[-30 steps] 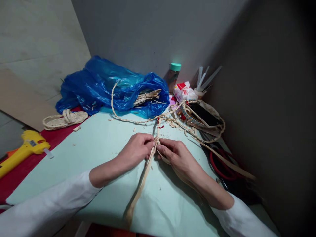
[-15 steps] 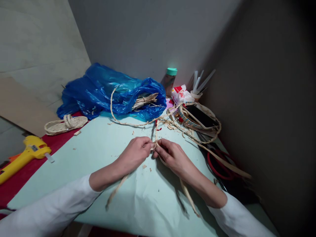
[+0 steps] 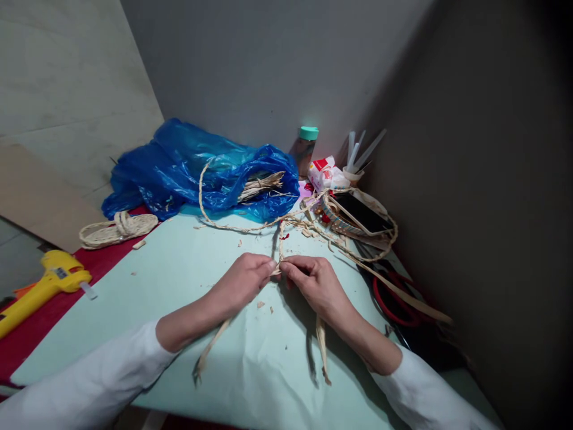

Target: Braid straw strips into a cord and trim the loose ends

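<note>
Straw braid [image 3: 282,243] lies mid-bench, running from the hands toward the far side, where red thread [image 3: 285,237] shows beside it. The left hand [image 3: 250,276] and right hand [image 3: 316,280] meet at its near end, the fingers of each pinched together on it. Beyond them the stretch is already plaited; nearer, a left strand [image 3: 215,343] and a right strand [image 3: 321,343] hang loose, apparently the part left unworked. Whether the long far cord [image 3: 255,229] is the same piece cannot be told. On the bench [image 3: 156,286], the widest room for moving lies left and near. A blue bag [image 3: 179,170] bounds the far left; red handles [image 3: 379,303] and a dark wall [image 3: 470,179] tighten the right, while the near edge passes below the strand tips.
</note>
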### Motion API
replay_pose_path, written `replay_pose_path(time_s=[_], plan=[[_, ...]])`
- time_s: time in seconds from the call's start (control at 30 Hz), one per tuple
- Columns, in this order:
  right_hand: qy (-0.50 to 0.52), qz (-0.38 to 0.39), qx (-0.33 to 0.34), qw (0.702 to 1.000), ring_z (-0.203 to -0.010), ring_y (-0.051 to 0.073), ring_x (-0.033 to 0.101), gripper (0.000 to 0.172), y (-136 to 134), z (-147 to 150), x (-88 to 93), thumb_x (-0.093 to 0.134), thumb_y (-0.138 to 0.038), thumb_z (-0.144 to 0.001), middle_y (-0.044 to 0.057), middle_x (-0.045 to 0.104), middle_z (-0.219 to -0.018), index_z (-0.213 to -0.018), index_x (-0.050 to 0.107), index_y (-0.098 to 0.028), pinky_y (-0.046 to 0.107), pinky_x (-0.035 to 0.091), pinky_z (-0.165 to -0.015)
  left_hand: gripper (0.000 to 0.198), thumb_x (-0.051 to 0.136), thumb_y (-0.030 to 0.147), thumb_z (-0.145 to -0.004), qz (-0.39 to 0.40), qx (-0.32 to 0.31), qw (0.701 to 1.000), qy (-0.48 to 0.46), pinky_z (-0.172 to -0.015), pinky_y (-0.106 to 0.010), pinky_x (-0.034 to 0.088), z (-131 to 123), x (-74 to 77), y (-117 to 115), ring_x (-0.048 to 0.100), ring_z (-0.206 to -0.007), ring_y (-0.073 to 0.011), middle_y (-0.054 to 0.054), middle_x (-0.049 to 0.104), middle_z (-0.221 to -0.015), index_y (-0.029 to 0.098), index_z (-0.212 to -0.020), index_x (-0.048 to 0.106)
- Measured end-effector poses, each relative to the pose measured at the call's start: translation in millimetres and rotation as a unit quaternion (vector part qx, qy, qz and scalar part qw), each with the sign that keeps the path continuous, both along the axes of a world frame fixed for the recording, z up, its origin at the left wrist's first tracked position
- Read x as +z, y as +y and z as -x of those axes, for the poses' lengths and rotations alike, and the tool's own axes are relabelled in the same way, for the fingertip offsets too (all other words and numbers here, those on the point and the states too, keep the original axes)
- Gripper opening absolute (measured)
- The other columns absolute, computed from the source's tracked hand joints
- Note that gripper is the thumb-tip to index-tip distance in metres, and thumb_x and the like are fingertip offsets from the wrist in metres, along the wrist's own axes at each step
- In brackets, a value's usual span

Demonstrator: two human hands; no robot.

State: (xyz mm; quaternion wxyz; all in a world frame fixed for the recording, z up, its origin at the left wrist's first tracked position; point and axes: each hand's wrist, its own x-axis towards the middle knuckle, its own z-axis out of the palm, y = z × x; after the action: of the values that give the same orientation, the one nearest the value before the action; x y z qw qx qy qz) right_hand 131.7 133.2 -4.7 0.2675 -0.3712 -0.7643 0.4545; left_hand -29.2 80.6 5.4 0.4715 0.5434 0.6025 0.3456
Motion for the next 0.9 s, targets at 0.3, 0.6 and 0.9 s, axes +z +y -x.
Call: replay_pose_path(time_s=[0.3,0.6,0.9], plan=[[-0.016,0.016,-0.034,0.999,-0.053,0.011,0.046,0.03,-6.2,1.6,0.3,0.051,-0.03,-0.087,0.001,0.062,-0.058,-0.067,0.068,-0.016,0.023,0.031,-0.053,0.023,0.053,0.025,-0.084,-0.057,0.04,0.993,0.095,-0.051,-0.025,0.034,-2.6,5.7,-7.0,0.046,-0.05,-0.0114,0.0,0.051,-0.057,0.014,-0.068,0.066],[0.098,0.165,0.006,0.981,-0.051,0.008,0.035,0.031,-9.9,7.3,1.9,0.051,-0.027,-0.085,-0.003,0.046,-0.053,-0.057,0.051,-0.016,0.022,0.026,-0.049,0.025,0.046,0.006,-0.088,-0.425,-0.002,0.785,0.451,-0.05,-0.027,0.042,-18.1,-7.5,-26.8,0.049,-0.052,-0.015,-0.004,0.054,-0.065,0.011,-0.074,0.066],[0.176,0.268,0.021,0.947,-0.045,0.006,0.02,0.036,-11.8,9.9,0.1,0.059,-0.04,-0.082,-0.008,0.03,-0.048,-0.057,0.047,-0.017,0.024,0.013,-0.043,0.021,0.047,-0.004,-0.079,-0.482,-0.012,0.709,0.515,-0.051,-0.031,0.05,-27.3,-16.9,-27.2,0.057,-0.061,-0.0213,-0.008,0.059,-0.067,0.006,-0.079,0.065]])
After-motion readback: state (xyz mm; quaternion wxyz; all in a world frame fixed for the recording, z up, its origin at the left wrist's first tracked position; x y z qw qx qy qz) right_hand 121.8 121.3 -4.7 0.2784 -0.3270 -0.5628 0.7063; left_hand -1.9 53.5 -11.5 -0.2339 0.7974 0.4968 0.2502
